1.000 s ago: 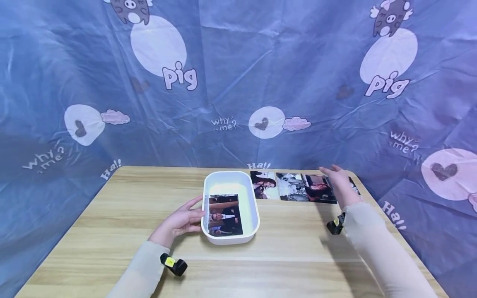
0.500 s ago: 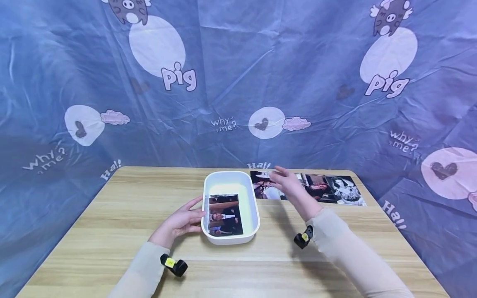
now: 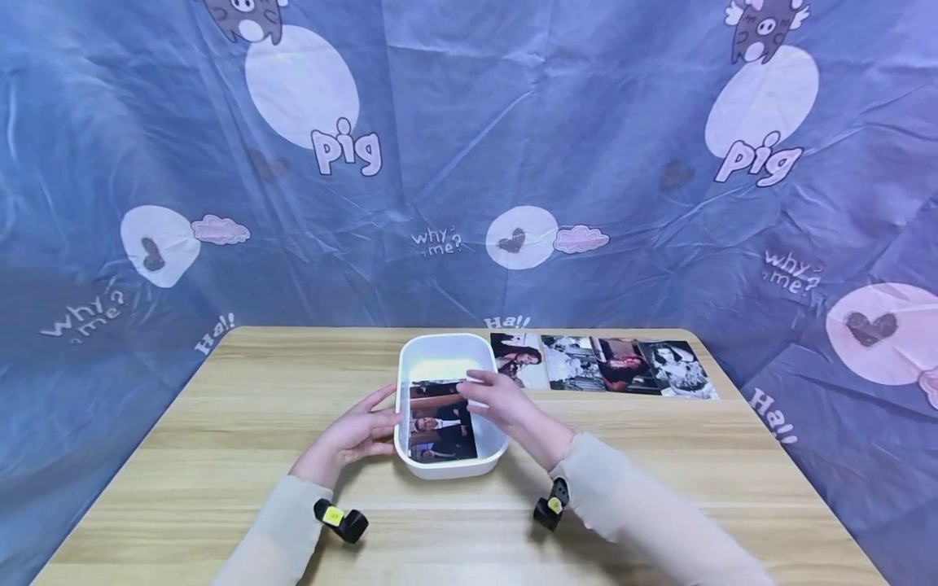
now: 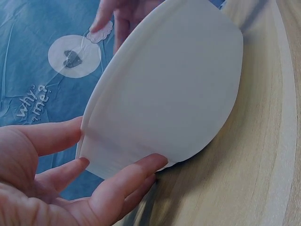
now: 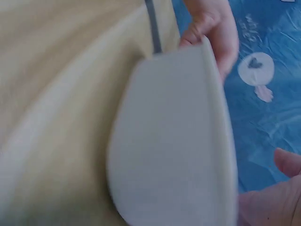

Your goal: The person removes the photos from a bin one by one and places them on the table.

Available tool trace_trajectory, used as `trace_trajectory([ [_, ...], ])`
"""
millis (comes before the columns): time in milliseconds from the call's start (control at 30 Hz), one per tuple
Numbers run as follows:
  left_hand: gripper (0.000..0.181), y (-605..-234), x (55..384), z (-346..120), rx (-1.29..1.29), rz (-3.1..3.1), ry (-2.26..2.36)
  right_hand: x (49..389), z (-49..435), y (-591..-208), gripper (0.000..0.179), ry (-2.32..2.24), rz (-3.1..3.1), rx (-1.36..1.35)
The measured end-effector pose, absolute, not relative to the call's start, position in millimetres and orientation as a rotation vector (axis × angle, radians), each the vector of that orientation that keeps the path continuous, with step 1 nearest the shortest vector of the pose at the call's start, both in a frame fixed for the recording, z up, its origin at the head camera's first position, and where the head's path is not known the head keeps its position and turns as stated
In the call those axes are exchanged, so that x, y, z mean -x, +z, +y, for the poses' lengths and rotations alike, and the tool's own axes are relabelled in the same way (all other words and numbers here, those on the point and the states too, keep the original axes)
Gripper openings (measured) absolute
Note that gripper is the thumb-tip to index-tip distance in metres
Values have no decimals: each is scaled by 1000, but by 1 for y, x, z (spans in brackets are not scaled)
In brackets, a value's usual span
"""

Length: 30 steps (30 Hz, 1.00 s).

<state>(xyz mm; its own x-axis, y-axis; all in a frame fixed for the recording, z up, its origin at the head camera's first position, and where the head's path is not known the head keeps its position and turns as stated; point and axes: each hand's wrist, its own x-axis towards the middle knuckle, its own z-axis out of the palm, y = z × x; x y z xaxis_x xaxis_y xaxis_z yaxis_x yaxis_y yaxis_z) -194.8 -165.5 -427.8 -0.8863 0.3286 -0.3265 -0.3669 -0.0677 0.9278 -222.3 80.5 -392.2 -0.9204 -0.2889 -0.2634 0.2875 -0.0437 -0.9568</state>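
Note:
A white plastic box (image 3: 487, 465) with rounded corners stands on the table, a photo (image 3: 438, 430) of a person in a dark suit lying inside it. My left hand (image 3: 355, 431) touches the box's left side, fingers extended along the wall; the left wrist view shows these fingertips (image 4: 153, 161) against the outer wall (image 4: 178, 80). Over the right rim reaches my right hand (image 3: 506, 403), its relaxed fingers above the inside of the box near the photo, nothing held. In the right wrist view part of that hand (image 5: 277, 202) shows beyond the box wall (image 5: 164, 141).
Several photos lie side by side in a row along the table's back right edge, from one with a long-haired person (image 3: 519, 358) to a black-and-white one (image 3: 680, 370). Behind the wooden table (image 3: 256, 407) hangs a blue printed cloth (image 3: 469, 163).
My right hand has moved left from over the photo at the row's right end, across the row, to above the box. The left hand and the box have stayed in place.

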Motion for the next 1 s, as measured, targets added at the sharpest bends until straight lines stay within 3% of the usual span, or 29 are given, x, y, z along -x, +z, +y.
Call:
trace_trajectory([
  [500, 76, -431, 196, -165, 28, 1752, 1998, 210, 55, -419, 67, -1898, 1977, -316],
  [667, 76, -431, 194, -165, 32, 1751, 1992, 213, 53, -426, 52, -1884, 2027, -295],
  [1000, 75, -431, 195, -166, 17, 1749, 2002, 215, 53, -427, 60, -1902, 2246, -174],
])
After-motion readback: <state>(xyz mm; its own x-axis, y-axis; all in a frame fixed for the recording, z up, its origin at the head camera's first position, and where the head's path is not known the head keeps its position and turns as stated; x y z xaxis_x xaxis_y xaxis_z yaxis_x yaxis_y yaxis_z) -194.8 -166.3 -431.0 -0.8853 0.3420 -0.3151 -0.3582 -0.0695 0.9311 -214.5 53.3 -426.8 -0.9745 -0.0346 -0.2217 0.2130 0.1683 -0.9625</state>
